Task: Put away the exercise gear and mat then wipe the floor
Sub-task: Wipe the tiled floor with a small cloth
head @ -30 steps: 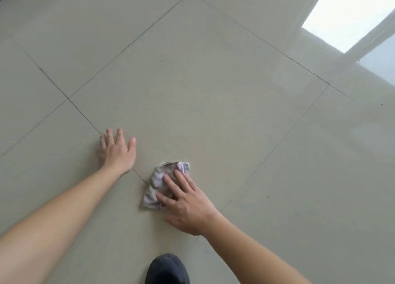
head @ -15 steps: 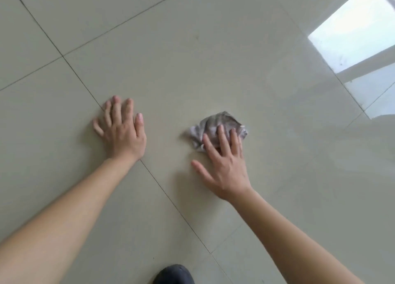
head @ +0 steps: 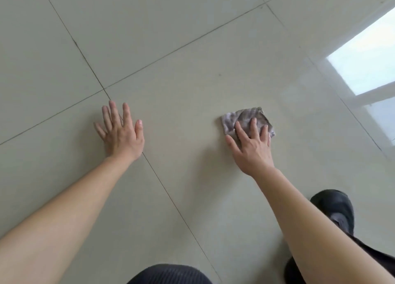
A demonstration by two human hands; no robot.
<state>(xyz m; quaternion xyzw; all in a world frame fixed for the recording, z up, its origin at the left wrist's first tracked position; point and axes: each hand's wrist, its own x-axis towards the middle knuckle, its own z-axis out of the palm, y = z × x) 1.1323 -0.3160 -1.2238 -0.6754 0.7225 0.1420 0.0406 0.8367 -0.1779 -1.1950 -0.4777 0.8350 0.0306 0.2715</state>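
Head view, looking straight down: nearest the lens, a knee (head: 168, 274) in dark ribbed fabric fills the bottom edge. To its right a black shoe (head: 333, 209) stands on the floor (head: 192, 48), partly hidden behind the right forearm. Both bare forearms reach forward over pale, glossy tiles.

The left hand (head: 121, 132) lies palm down on the tile with its fingers straight and spread, holding nothing. It covers part of a dark grout line (head: 162, 183) that runs diagonally from the lower right to a crossing of lines just beyond the fingertips.

Well apart from it, the right hand (head: 252, 149) is also flat, its fingers straight and fanned. They press down on a crumpled grey-mauve cloth (head: 245, 118) rather than gripping it. The cloth lies on the floor under and just beyond those fingers, on the same large tile, and the thumb stretches out to the left by its near corner.

Farther on, a small dark speck (head: 220, 75) marks the tile. At the far right a bright window reflection (head: 367, 68) shines on the surface.
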